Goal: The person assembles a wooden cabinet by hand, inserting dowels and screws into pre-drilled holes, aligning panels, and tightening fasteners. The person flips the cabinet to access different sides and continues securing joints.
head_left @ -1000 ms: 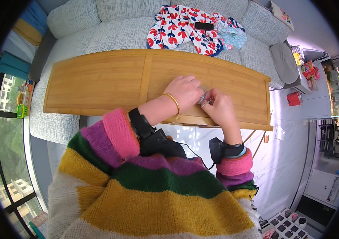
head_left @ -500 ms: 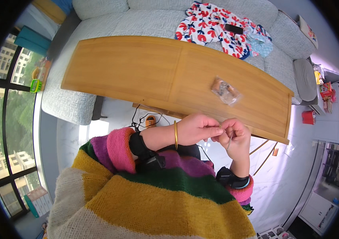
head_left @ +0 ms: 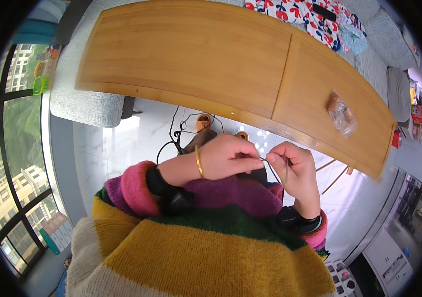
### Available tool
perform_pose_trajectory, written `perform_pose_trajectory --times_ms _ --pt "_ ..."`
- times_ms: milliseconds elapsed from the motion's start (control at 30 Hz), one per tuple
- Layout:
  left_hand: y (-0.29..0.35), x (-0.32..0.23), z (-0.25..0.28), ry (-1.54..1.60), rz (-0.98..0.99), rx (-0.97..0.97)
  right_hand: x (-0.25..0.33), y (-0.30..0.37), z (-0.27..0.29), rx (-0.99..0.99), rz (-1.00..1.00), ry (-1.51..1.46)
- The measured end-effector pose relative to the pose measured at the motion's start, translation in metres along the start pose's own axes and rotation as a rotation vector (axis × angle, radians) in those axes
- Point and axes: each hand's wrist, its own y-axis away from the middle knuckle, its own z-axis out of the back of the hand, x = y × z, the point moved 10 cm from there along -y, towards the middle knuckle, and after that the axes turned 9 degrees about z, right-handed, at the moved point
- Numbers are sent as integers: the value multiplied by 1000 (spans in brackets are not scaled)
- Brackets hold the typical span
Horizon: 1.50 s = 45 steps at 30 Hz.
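My left hand (head_left: 226,157), with a gold bangle on its wrist, has thumb and fingers pinched together. Whatever small thing it grips at the fingertips is too small to make out. Close beside it, the right hand (head_left: 297,166) is curled, its thumb and forefinger meeting near the left fingertips. A thin grey metal rod (head_left: 286,171) is held in the right hand and points down past the palm. Both hands are in front of my body, just short of the wooden table's (head_left: 186,49) near edge.
A clear plastic bag (head_left: 341,114) with brownish contents lies on the table's right part. Beyond it, a grey sofa (head_left: 89,110) carries a patterned blanket (head_left: 290,12) and a black phone (head_left: 324,12). Black cables (head_left: 176,129) run across the floor beneath the table.
The view has shifted, so the table and bag appear farther right and the table nearer. Between the two hands the fingertips have drawn slightly apart; the rod stays in the right hand.
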Motion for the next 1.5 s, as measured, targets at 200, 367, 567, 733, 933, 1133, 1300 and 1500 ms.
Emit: perform_pose_trajectory --times_ms 200,367,567,733,933,1133,1300,1500 --pt "11 24 101 -455 -32 -422 -51 3 -27 -54 -187 -275" --pt "-21 38 62 -576 -102 -222 -43 -6 -22 -263 88 -370" --pt "-28 25 53 -498 -194 -191 -40 -8 -17 -414 108 -602" --pt "-30 23 51 -368 -156 -101 -32 -10 -10 -462 121 -448" --pt "-29 23 53 -489 -94 -62 -35 -11 -11 -489 68 -619" --pt "-28 16 55 -381 -158 -52 -36 -6 -9 -512 -8 -515" --pt "-28 16 54 -408 -142 -15 -37 -5 -9 -524 -41 -478" --pt "-29 14 55 -428 -158 2 -12 -12 -8 -438 -139 -182"
